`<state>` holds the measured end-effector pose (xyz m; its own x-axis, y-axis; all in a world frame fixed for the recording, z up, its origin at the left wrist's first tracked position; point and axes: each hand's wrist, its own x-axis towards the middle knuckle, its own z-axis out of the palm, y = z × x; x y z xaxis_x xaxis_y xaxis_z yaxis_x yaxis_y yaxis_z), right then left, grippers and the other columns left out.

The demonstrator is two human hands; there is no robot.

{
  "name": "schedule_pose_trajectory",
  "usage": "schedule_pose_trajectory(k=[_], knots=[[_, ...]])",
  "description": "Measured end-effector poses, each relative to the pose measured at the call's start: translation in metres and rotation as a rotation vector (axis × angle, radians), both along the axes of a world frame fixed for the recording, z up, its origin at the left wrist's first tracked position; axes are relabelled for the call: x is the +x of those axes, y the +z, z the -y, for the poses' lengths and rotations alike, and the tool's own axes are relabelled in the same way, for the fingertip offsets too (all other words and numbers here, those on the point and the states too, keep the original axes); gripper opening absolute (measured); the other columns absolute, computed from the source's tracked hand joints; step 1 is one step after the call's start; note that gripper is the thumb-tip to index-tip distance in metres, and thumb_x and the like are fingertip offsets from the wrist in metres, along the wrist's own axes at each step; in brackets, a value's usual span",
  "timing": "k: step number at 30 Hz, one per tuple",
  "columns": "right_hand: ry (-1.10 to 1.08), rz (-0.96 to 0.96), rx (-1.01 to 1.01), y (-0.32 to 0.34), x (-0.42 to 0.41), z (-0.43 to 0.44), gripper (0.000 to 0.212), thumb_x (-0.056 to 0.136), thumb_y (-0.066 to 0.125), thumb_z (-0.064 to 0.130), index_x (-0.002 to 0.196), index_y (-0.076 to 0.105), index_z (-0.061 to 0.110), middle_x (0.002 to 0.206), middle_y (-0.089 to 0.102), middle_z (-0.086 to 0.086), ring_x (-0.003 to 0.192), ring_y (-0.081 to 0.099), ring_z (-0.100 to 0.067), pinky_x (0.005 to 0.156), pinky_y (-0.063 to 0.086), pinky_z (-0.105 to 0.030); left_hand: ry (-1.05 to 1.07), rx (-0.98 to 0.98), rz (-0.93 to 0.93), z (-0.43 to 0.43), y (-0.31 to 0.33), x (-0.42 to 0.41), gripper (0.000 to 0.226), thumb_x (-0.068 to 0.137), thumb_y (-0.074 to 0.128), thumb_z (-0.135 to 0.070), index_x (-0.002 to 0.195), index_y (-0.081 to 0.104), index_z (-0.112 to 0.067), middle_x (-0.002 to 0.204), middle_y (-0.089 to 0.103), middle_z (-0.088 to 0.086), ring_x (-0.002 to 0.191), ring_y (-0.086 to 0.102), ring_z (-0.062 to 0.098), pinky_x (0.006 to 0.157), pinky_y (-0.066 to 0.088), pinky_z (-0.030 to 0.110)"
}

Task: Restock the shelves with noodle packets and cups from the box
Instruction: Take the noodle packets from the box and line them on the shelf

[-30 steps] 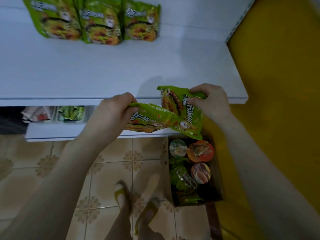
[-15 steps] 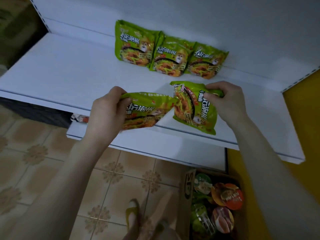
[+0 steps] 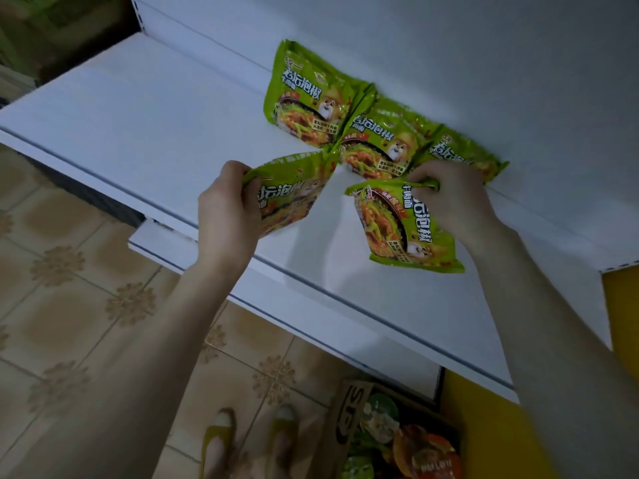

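Closest to me, under both wrists, the box (image 3: 351, 414) sits on the tiled floor (image 3: 69, 305) with noodle cups (image 3: 427, 454) left in it, so I judge the restock only partly done. Up over the white shelf (image 3: 121, 115), the left hand (image 3: 226, 210) has its fingers (image 3: 254, 198) clamped on the near end of one green packet (image 3: 294, 191). That packet's long axis runs away from those fingers, up and right toward the back. The right hand (image 3: 453, 198) pinches the top edge of a second packet (image 3: 404, 233), fingers (image 3: 423, 195) closed on the wrapper. It hangs from them toward me, its long axis roughly front to back. I cannot tell whether its lower end touches the shelf. Just beyond both sets of fingers, a row of three packets (image 3: 377, 146) leans overlapped against the back wall (image 3: 484, 46), and the left packet's far corner is almost at the middle one. The wide bare stretch of shelf lies left of the left fingers, so I reckon that hand is nearer to extending the row there. The right fingers sit just in front of the row's right end.
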<state>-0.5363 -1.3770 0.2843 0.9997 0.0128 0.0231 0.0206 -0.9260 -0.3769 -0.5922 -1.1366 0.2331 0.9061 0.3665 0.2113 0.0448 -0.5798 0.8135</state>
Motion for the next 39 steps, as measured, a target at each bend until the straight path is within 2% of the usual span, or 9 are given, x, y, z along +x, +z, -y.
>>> schedule_pose_trajectory(k=[3, 9, 15, 20, 22, 26, 30, 36, 39], knots=[[0.076, -0.063, -0.123, -0.006, 0.017, -0.002, 0.02, 0.088, 0.059, 0.011, 0.106, 0.067, 0.016, 0.113, 0.064, -0.01, 0.104, 0.058, -0.03, 0.086, 0.048, -0.038, 0.031, -0.032, -0.014, 0.01, -0.011, 0.007, 0.016, 0.096, 0.042, -0.01, 0.102, 0.052, 0.001, 0.085, 0.05, 0.007, 0.077, 0.046, 0.026, 0.063, 0.034, 0.03], [0.169, -0.065, -0.135, -0.018, 0.031, -0.016, 0.029, 0.089, 0.056, 0.011, 0.117, 0.06, 0.016, 0.116, 0.062, -0.012, 0.103, 0.058, -0.03, 0.086, 0.049, -0.041, 0.076, -0.096, -0.014, 0.024, -0.029, 0.01, 0.014, 0.097, 0.042, -0.01, 0.1, 0.051, 0.001, 0.08, 0.049, 0.009, 0.07, 0.043, 0.027, 0.054, 0.022, 0.029], [0.215, -0.073, 0.024, -0.03, 0.029, -0.011, 0.075, 0.081, 0.068, 0.011, 0.143, 0.025, 0.014, 0.143, 0.04, -0.008, 0.13, 0.04, -0.024, 0.104, 0.036, -0.037, 0.127, -0.128, 0.034, 0.027, -0.04, 0.01, 0.016, 0.097, 0.042, -0.011, 0.101, 0.052, 0.001, 0.081, 0.049, 0.007, 0.07, 0.043, 0.026, 0.054, 0.023, 0.027], [0.189, -0.114, -0.068, -0.049, 0.03, 0.007, 0.048, 0.081, 0.068, 0.015, 0.124, 0.05, 0.008, 0.125, 0.053, -0.008, 0.119, 0.048, -0.024, 0.082, 0.032, -0.022, 0.155, -0.142, 0.054, 0.028, -0.046, 0.012, 0.017, 0.097, 0.043, -0.011, 0.103, 0.052, 0.003, 0.081, 0.048, 0.007, 0.069, 0.04, 0.023, 0.051, 0.022, 0.026], [0.196, -0.111, -0.053, -0.054, 0.03, 0.014, 0.047, 0.08, 0.069, 0.016, 0.123, 0.051, 0.012, 0.122, 0.057, -0.006, 0.116, 0.05, -0.024, 0.083, 0.038, -0.026, 0.148, -0.138, 0.062, 0.029, -0.048, 0.014, 0.017, 0.097, 0.043, -0.011, 0.103, 0.052, 0.003, 0.08, 0.048, 0.007, 0.067, 0.04, 0.023, 0.05, 0.023, 0.024], [0.175, -0.159, -0.079, -0.056, 0.025, 0.028, 0.065, 0.079, 0.068, 0.018, 0.137, 0.04, 0.023, 0.13, 0.053, -0.006, 0.12, 0.049, -0.026, 0.094, 0.044, -0.043, 0.133, -0.135, 0.068, 0.031, -0.052, 0.018, 0.018, 0.097, 0.043, -0.012, 0.105, 0.051, 0.003, 0.08, 0.048, 0.006, 0.068, 0.041, 0.024, 0.053, 0.022, 0.025], [0.104, -0.095, -0.013, -0.06, 0.017, 0.038, 0.061, 0.081, 0.066, 0.015, 0.136, 0.041, 0.024, 0.125, 0.057, 0.001, 0.115, 0.053, -0.023, 0.089, 0.045, -0.037, 0.132, -0.13, 0.084, 0.036, -0.054, 0.019, 0.017, 0.097, 0.044, -0.01, 0.104, 0.052, 0.003, 0.08, 0.048, 0.006, 0.068, 0.041, 0.024, 0.052, 0.024, 0.024], [-0.046, -0.026, 0.021, -0.07, 0.012, 0.049, 0.045, 0.081, 0.067, 0.021, 0.121, 0.048, 0.015, 0.113, 0.061, -0.004, 0.103, 0.057, -0.028, 0.072, 0.037, -0.029, 0.119, -0.136, 0.074, 0.054, -0.054, 0.024, 0.018, 0.097, 0.044, -0.011, 0.104, 0.053, 0.003, 0.083, 0.048, 0.005, 0.073, 0.042, 0.021, 0.058, 0.024, 0.021], [-0.073, -0.002, -0.067, -0.065, 0.01, 0.062, 0.04, 0.082, 0.064, 0.019, 0.119, 0.05, 0.016, 0.114, 0.062, -0.006, 0.105, 0.055, -0.03, 0.077, 0.039, -0.032, 0.107, -0.131, 0.068, 0.064, -0.054, 0.025, 0.018, 0.097, 0.044, -0.011, 0.105, 0.054, 0.002, 0.084, 0.048, 0.004, 0.074, 0.041, 0.019, 0.059, 0.024, 0.019]])
